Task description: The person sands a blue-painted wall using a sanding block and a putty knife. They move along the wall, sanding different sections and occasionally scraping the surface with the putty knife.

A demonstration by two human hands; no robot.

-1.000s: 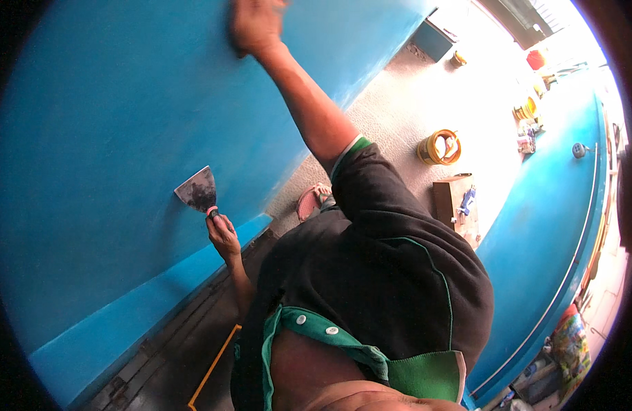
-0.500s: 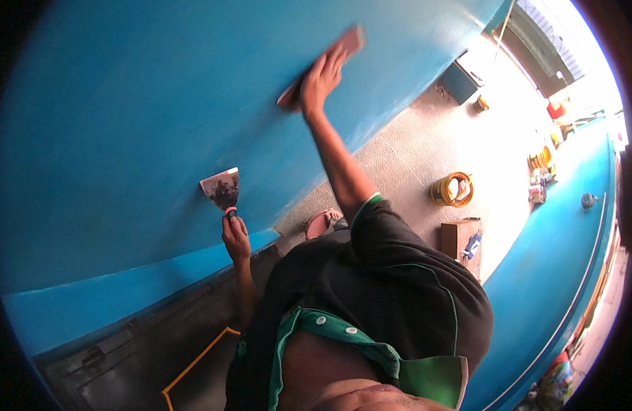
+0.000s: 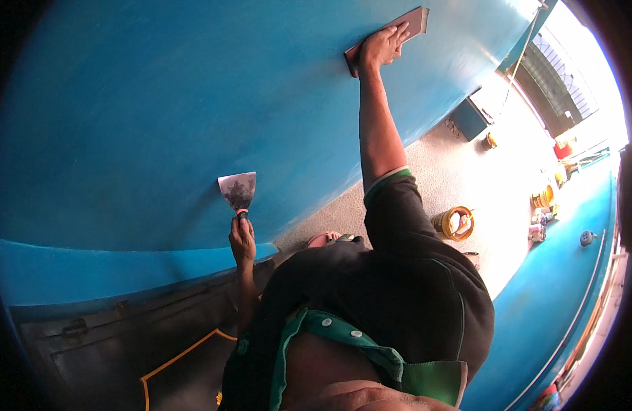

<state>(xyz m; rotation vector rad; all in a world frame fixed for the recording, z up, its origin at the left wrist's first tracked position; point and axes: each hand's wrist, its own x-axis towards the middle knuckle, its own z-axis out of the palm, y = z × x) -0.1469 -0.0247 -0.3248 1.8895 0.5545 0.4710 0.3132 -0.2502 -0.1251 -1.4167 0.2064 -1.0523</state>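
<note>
My right arm stretches up to the blue wall [image 3: 138, 123]. The right hand [image 3: 383, 46] grips a long, flat reddish-brown sanding block [image 3: 418, 22], which lies tilted against the wall. Lower and to the left, my left hand [image 3: 242, 242] is wrapped around the handle of a putty knife [image 3: 238, 189]. Its wide metal blade points up, stained with dark patches. Whether the blade touches the wall cannot be told.
On the rough pale floor stands a yellow bucket [image 3: 440, 222] with things inside. Farther off are a blue-grey box [image 3: 472, 118], a small yellow pail [image 3: 489, 141] and more buckets [image 3: 543, 198]. Another blue wall [image 3: 535, 308] runs along the right. Dark panelling [image 3: 96, 342] lies at lower left.
My right hand has slid the sanding block up and to the right along the wall. The putty knife, still in my left hand, shows slightly farther right, and the view has shifted a little.
</note>
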